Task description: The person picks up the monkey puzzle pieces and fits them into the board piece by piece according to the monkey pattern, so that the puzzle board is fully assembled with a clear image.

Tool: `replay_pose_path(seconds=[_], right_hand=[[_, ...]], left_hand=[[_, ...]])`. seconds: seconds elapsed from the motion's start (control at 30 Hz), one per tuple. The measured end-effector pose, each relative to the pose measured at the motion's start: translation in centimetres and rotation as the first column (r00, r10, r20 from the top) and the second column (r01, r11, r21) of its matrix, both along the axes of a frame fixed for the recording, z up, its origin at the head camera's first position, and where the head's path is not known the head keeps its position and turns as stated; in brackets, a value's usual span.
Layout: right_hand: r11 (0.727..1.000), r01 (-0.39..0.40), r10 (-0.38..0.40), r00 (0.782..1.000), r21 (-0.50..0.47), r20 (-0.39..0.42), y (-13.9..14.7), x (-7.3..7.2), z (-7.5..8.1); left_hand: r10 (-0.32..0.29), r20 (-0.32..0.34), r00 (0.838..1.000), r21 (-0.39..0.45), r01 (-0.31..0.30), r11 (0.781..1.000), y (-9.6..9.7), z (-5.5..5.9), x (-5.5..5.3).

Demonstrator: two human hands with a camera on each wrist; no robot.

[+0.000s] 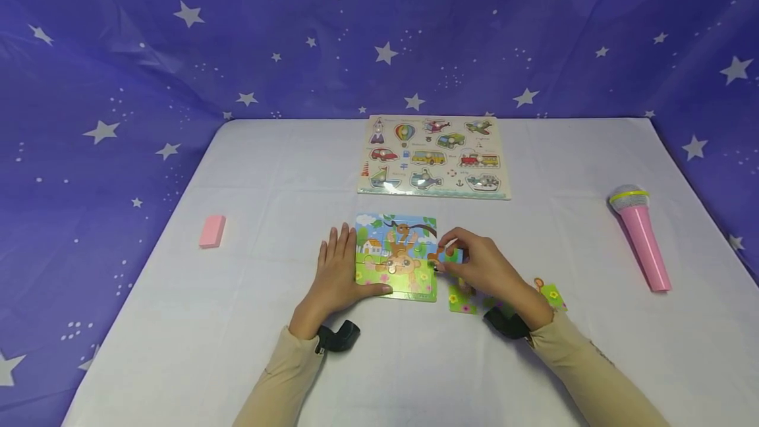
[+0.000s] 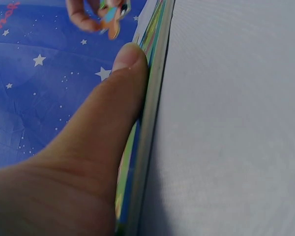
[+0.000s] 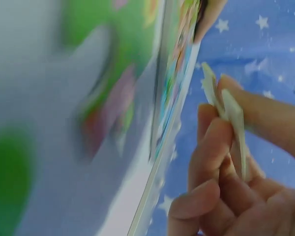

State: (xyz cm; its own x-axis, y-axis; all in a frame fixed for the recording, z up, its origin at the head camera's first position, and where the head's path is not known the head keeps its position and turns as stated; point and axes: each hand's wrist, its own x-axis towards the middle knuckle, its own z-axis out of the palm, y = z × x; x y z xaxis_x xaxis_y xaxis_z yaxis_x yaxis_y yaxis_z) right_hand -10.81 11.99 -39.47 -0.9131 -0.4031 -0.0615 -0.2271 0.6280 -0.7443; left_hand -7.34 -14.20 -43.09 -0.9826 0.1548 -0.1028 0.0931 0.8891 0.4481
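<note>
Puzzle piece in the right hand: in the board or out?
Out: right wrist view shows the right hand pinching the piece, apart from the board.

Pink block (image 1: 212, 231), vehicle board (image 1: 419, 145) and microphone (image 1: 644, 239) lie well apart.

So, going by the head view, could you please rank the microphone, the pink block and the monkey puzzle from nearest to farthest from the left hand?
1. Monkey puzzle: just right of the left hand, partly under its thumb.
2. Pink block: off to the hand's left.
3. Microphone: far over to the right.
</note>
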Motion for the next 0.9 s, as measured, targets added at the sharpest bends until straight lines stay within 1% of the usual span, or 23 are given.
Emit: replay_pose_path(seconds=[0.13, 0.23, 0.37, 0.5, 0.63, 0.9], right_hand=[[1.0, 0.021, -0.021, 1.0, 0.01, -0.018, -1.7, -0.2, 0.2], [0.999, 0.043, -0.042, 0.999, 0.011, -0.015, -2.8, -0.4, 0.4], [0.997, 0.065, -0.065, 0.998, 0.033, -0.004, -3.9, -0.7, 0.3], [0.996, 0.057, -0.058, 0.998, 0.063, 0.011, -4.7, -1.0, -0.2], [0.996, 0.037, -0.04, 0.998, 0.08, 0.039, -5.2, -1.5, -0.4], [0.982, 0.028, -0.037, 0.998, 0.187, 0.047, -5.7, -1.9, -0.2]], left_hand=[[-0.001, 0.019, 1.0, -0.005, 0.001, 1.0, -0.1, 0.0, -0.1], [0.001, 0.031, 1.0, -0.007, -0.001, 1.0, -0.1, -0.1, -0.1], [0.0, 0.018, 1.0, -0.009, 0.0, 1.0, 0.0, -0.1, -0.1], [-0.004, 0.01, 1.0, 0.002, 0.003, 1.0, 0.0, 0.0, -0.1], [-0.005, 0.015, 1.0, -0.006, 0.005, 1.0, 0.0, -0.1, -0.1], [-0.003, 0.001, 1.0, 0.006, 0.003, 1.0, 0.0, 0.0, 0.0]])
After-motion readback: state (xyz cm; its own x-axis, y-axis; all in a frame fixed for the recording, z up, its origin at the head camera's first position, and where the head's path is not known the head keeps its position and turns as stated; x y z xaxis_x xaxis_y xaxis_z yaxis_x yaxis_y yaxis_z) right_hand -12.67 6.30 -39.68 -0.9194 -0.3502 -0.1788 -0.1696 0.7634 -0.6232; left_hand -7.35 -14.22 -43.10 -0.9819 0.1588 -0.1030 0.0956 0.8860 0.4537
